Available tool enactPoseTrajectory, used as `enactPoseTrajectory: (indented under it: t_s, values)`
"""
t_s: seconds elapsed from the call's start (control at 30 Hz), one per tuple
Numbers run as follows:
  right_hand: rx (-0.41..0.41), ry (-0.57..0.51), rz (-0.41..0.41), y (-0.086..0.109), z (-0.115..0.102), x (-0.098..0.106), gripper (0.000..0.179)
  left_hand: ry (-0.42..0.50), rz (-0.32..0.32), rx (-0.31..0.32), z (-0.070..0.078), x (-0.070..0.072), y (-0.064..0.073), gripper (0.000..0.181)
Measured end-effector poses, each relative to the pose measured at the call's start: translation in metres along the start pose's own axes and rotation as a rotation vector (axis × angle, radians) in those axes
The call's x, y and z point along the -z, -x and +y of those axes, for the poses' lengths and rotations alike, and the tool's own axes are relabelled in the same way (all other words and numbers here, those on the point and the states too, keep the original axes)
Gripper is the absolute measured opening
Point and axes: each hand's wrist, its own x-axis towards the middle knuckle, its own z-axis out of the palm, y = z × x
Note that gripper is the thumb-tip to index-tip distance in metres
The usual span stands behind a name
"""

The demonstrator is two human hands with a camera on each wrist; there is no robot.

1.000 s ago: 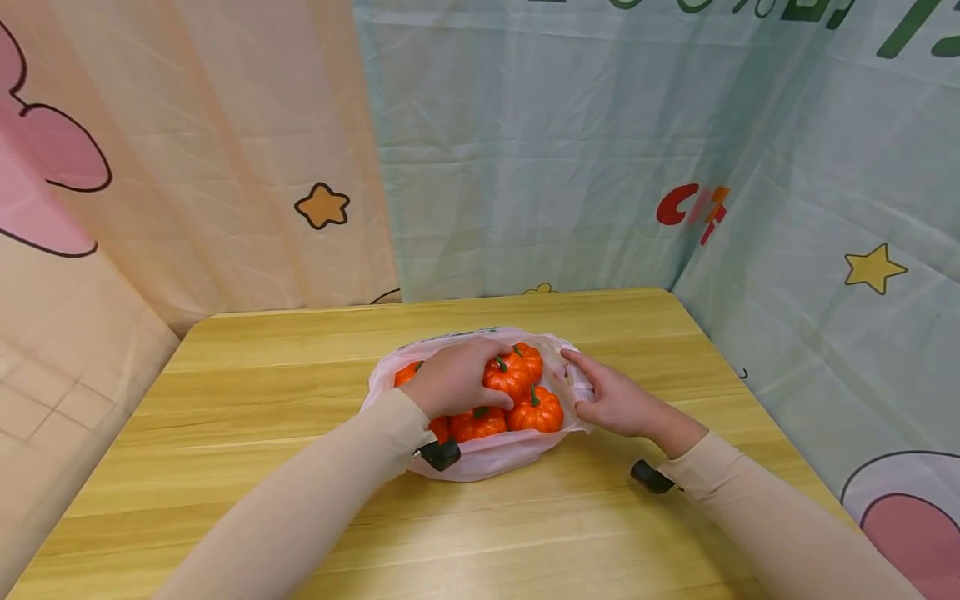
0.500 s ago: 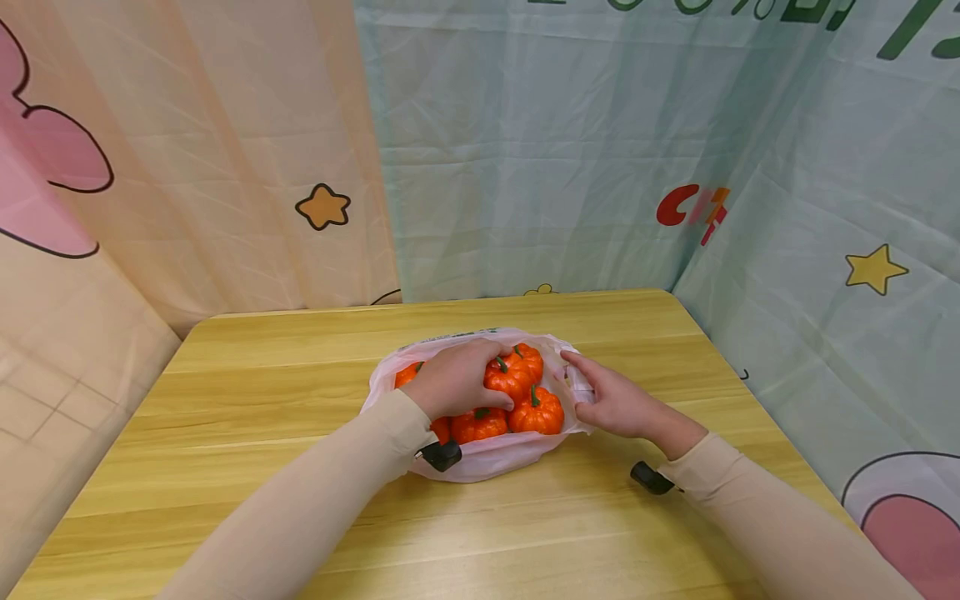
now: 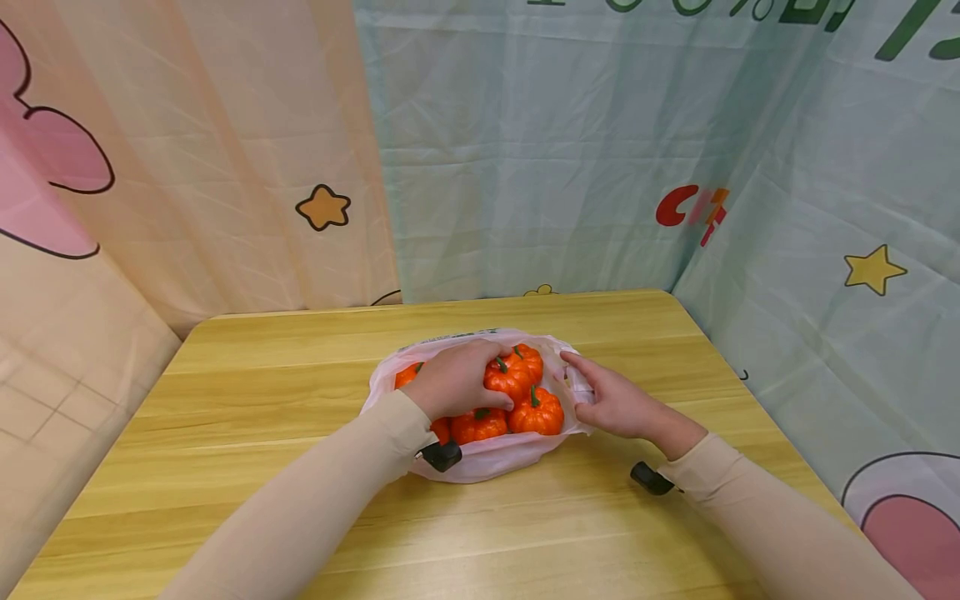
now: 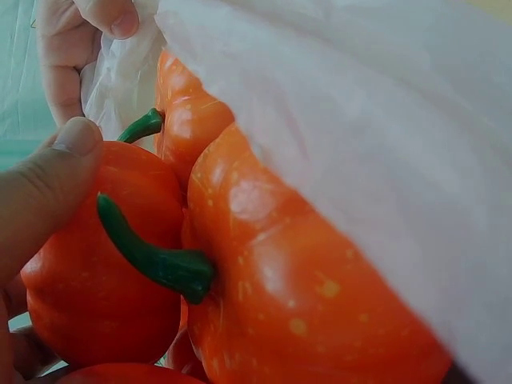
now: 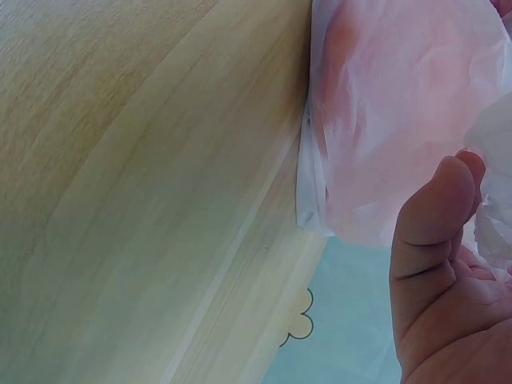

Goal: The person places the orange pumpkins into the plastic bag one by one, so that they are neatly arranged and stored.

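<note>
An open, pale pink plastic bag [image 3: 498, 463] sits on the wooden table, filled with several small orange pumpkins [image 3: 537, 412] with green stems. My left hand [image 3: 453, 379] reaches into the bag and grips one pumpkin [image 3: 507, 379] near the top. In the left wrist view, the thumb lies against that held pumpkin [image 4: 120, 256], and a larger one [image 4: 280, 272] is right beside it. My right hand [image 3: 626, 404] holds the bag's right rim; in the right wrist view the thumb [image 5: 438, 200] is bent toward the fingers at the plastic. Some right fingers are hidden.
The wooden table [image 3: 262, 358] stretches around the bag on every side. Printed fabric curtains [image 3: 525, 167] hang behind it and at both sides. A black wrist device [image 3: 440, 455] sits below the left cuff, another [image 3: 651, 477] below the right.
</note>
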Motion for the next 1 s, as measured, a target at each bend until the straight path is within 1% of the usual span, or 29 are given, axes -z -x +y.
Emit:
enactPoseTrajectory:
  t_s: [0.37, 0.6, 1.0]
  values:
    - [-0.008, 0.018, 0.001, 0.0004, -0.0006, 0.0004, 0.083, -0.015, -0.005, 0.001, -0.0005, -0.0004, -0.0004, 0.075]
    - [0.003, 0.044, 0.009, 0.0009, -0.0014, -0.0002, 0.082, -0.016, -0.004, 0.002, -0.0002, -0.0013, -0.0012, 0.075]
    - [-0.003, 0.021, 0.003, 0.0008, 0.0, -0.0007, 0.083, -0.009, -0.005, -0.006, -0.0002, -0.0014, -0.0016, 0.08]
